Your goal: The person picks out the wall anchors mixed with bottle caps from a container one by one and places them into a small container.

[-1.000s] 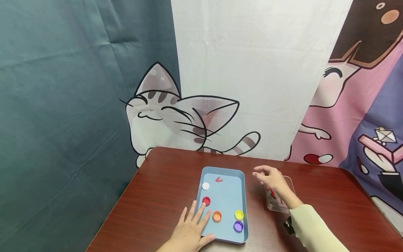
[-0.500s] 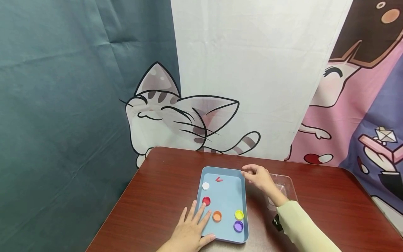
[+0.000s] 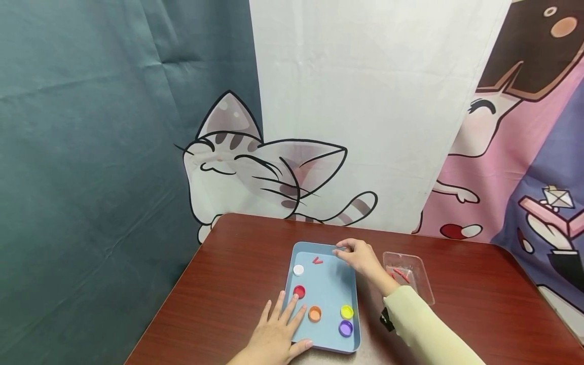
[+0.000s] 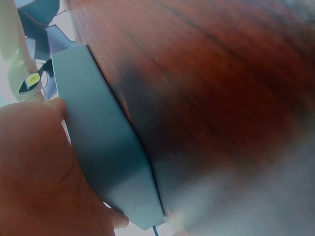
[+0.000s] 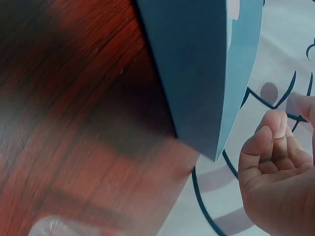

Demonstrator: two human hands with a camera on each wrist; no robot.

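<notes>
A light blue rectangular tray (image 3: 326, 279) lies on the table. My left hand (image 3: 275, 329) rests over its near left edge with straight, spread fingers, a fingertip right at the red round cap. In the left wrist view, that hand (image 4: 44, 172) lies along the tray's outer wall (image 4: 101, 128). Above the tray's far right corner is my right hand (image 3: 360, 257), thumb and index tips close together. The right wrist view shows its fingers (image 5: 261, 147) curled; I cannot tell whether they pinch something small. Two short red sticks (image 3: 317, 260) lie at the tray's far end.
Inside the tray are white (image 3: 298, 269), red (image 3: 299, 291), orange (image 3: 315, 314), yellow (image 3: 347, 312) and purple (image 3: 345, 328) round caps. A clear plastic box (image 3: 424, 284) with red sticks (image 3: 401, 275) stands right of the tray. Printed curtains (image 3: 388, 101) hang behind the table (image 3: 219, 284).
My right hand has moved left from over the clear box to above the tray's far right corner, uncovering the box. The left hand has stayed in place.
</notes>
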